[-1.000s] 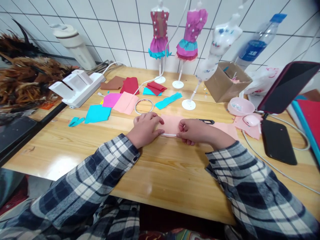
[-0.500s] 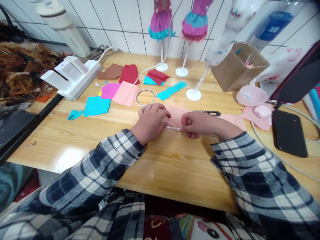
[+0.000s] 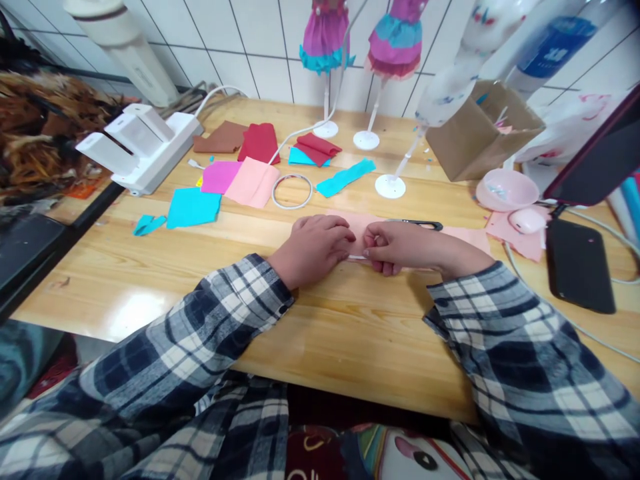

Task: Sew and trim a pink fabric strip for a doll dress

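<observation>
A sheet of pink crepe paper (image 3: 345, 219) lies flat on the table under both my hands. A thin white strip, like tape (image 3: 357, 257), runs along its near edge between my fingers. My left hand (image 3: 320, 248) is closed, its fingers bent together and the tips pressing the paper edge and strip. My right hand (image 3: 395, 245) is closed in a pinch on the white strip, its other fingers curled. A black-handled cutter (image 3: 425, 225) lies just behind my right hand, partly hidden by it.
Blue crepe paper (image 3: 194, 208), other coloured pieces and a white ring (image 3: 293, 192) lie behind on the left. Stands with paper dresses (image 3: 326, 40) rise at the back. A cardboard box (image 3: 483, 137), pink bowl (image 3: 506, 190) and phone (image 3: 580, 265) are right; a power strip (image 3: 155, 153) is left.
My left hand has slid right along the paper edge, closer to my right hand. Less of the white strip shows between them. The right hand keeps its pinch, and the view has shifted slightly.
</observation>
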`<action>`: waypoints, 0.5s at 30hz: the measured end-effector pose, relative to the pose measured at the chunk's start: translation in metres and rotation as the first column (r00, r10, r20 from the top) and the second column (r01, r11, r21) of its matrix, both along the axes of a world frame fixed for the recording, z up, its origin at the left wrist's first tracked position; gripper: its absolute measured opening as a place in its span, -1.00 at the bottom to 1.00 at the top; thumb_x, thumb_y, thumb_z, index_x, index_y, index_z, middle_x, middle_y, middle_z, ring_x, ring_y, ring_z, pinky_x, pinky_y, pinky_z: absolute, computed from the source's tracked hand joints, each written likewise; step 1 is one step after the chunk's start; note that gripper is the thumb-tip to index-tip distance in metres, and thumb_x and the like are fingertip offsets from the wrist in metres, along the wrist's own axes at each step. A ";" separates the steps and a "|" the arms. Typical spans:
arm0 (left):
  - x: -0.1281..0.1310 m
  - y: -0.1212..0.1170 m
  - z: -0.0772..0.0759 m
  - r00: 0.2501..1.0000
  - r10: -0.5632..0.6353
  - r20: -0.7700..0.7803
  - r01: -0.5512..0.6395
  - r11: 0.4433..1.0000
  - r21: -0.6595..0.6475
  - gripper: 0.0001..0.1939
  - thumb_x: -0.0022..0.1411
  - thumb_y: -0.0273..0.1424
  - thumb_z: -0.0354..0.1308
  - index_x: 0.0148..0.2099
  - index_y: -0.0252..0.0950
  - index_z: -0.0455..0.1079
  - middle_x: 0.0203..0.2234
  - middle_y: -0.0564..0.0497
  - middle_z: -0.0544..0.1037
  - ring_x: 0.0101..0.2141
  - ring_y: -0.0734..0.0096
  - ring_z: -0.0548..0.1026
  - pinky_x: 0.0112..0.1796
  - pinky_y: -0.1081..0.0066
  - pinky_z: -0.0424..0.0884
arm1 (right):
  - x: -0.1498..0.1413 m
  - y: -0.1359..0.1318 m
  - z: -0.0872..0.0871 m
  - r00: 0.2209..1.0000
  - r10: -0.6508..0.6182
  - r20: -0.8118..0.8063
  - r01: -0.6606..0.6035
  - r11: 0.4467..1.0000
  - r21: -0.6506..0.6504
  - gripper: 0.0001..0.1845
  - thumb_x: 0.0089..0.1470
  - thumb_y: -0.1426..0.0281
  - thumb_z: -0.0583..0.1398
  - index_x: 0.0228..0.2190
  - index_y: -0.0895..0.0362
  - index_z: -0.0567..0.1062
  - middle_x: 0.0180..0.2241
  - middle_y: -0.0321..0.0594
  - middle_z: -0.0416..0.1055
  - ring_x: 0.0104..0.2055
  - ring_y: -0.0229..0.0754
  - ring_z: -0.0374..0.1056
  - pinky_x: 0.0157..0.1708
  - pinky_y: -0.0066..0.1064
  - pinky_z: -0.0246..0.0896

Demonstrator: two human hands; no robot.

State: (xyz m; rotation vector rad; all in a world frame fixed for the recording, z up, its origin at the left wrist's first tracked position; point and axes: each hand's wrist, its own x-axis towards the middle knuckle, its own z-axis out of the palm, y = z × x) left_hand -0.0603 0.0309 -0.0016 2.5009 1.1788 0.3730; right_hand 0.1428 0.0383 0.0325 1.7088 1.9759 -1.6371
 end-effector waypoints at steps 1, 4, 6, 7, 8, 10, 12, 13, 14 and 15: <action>0.000 -0.001 0.000 1.000 0.005 0.002 -0.005 1.000 -0.004 -0.73 0.24 -0.35 0.12 0.00 -0.15 0.44 0.04 0.02 0.47 0.07 0.19 0.37 0.06 0.15 0.19 | -0.001 0.000 0.001 1.000 -0.014 0.001 0.014 1.000 -0.006 -0.87 0.10 0.46 0.17 -0.44 0.08 0.30 -0.56 -0.31 0.46 -0.54 -0.28 0.41 -0.57 -0.51 0.31; 0.000 -0.002 0.001 1.000 0.013 0.008 -0.013 1.000 -0.017 -0.73 0.25 -0.35 0.11 0.00 -0.15 0.44 0.05 0.02 0.46 0.07 0.21 0.36 0.07 0.16 0.15 | -0.004 -0.001 0.002 0.998 -0.049 0.040 0.050 0.999 -0.018 -0.84 0.08 0.50 0.19 -0.44 0.08 0.28 -0.57 -0.32 0.45 -0.53 -0.27 0.42 -0.57 -0.51 0.32; 0.000 -0.002 0.000 1.000 0.022 0.004 -0.022 0.999 -0.025 -0.73 0.26 -0.35 0.09 0.00 -0.14 0.43 0.06 0.02 0.45 0.08 0.20 0.35 0.07 0.15 0.13 | -0.005 -0.002 0.003 0.996 -0.058 0.066 0.059 0.998 -0.006 -0.82 0.06 0.50 0.20 -0.45 0.07 0.27 -0.58 -0.33 0.44 -0.54 -0.27 0.41 -0.57 -0.49 0.33; 0.000 -0.003 0.000 1.000 0.027 0.001 -0.027 0.999 -0.027 -0.73 0.26 -0.35 0.09 0.00 -0.13 0.43 0.06 0.03 0.45 0.09 0.19 0.34 0.07 0.14 0.12 | -0.006 -0.002 0.002 0.996 -0.055 0.064 0.055 0.998 0.008 -0.81 0.06 0.49 0.21 -0.46 0.07 0.27 -0.59 -0.33 0.44 -0.54 -0.27 0.40 -0.56 -0.48 0.33; 0.001 -0.003 0.000 1.000 0.031 -0.001 -0.031 0.999 -0.031 -0.73 0.25 -0.35 0.10 0.00 -0.12 0.43 0.07 0.03 0.44 0.09 0.19 0.34 0.08 0.13 0.10 | -0.006 -0.002 0.001 0.997 -0.052 0.058 0.051 0.998 0.024 -0.80 0.05 0.47 0.23 -0.47 0.07 0.27 -0.59 -0.33 0.44 -0.55 -0.27 0.40 -0.55 -0.47 0.34; 0.001 -0.003 0.001 0.999 0.039 -0.005 -0.039 0.998 -0.045 -0.73 0.24 -0.35 0.12 0.00 -0.11 0.43 0.07 0.05 0.44 0.10 0.19 0.33 0.09 0.12 0.08 | -0.006 -0.003 0.000 0.997 -0.047 0.057 0.044 0.998 0.046 -0.77 0.04 0.43 0.25 -0.49 0.07 0.26 -0.58 -0.31 0.45 -0.54 -0.25 0.40 -0.53 -0.44 0.35; 0.001 -0.003 0.002 0.999 0.045 -0.009 -0.045 0.997 -0.061 -0.72 0.24 -0.35 0.12 0.00 -0.12 0.42 0.07 0.05 0.44 0.10 0.19 0.33 0.10 0.12 0.07 | -0.007 -0.003 -0.001 0.995 -0.056 0.085 0.051 0.997 0.059 -0.75 0.03 0.40 0.26 -0.49 0.06 0.25 -0.58 -0.30 0.46 -0.54 -0.23 0.42 -0.53 -0.42 0.35; 0.002 -0.004 0.002 0.999 0.046 -0.012 -0.047 0.997 -0.066 -0.72 0.24 -0.35 0.12 0.01 -0.12 0.42 0.07 0.04 0.44 0.10 0.19 0.32 0.11 0.11 0.06 | -0.007 -0.003 -0.002 0.993 -0.066 0.100 0.060 0.996 0.064 -0.75 0.02 0.40 0.27 -0.49 0.06 0.25 -0.57 -0.29 0.46 -0.54 -0.22 0.42 -0.54 -0.41 0.35; 0.002 -0.004 0.003 0.999 0.048 -0.015 -0.049 0.996 -0.069 -0.72 0.24 -0.35 0.12 0.01 -0.12 0.42 0.08 0.04 0.43 0.11 0.18 0.32 0.11 0.10 0.05 | -0.008 -0.003 -0.002 0.991 -0.076 0.111 0.069 0.995 0.070 -0.74 0.01 0.40 0.28 -0.49 0.06 0.25 -0.57 -0.29 0.47 -0.53 -0.21 0.43 -0.54 -0.41 0.35; 0.002 -0.004 0.003 0.999 0.050 -0.018 -0.051 0.996 -0.068 -0.73 0.24 -0.35 0.11 0.01 -0.12 0.41 0.08 0.04 0.43 0.11 0.17 0.31 0.11 0.08 0.04 | -0.008 -0.003 -0.002 0.990 -0.082 0.118 0.074 0.994 0.076 -0.74 0.00 0.40 0.28 -0.48 0.06 0.25 -0.57 -0.28 0.47 -0.53 -0.20 0.43 -0.54 -0.41 0.35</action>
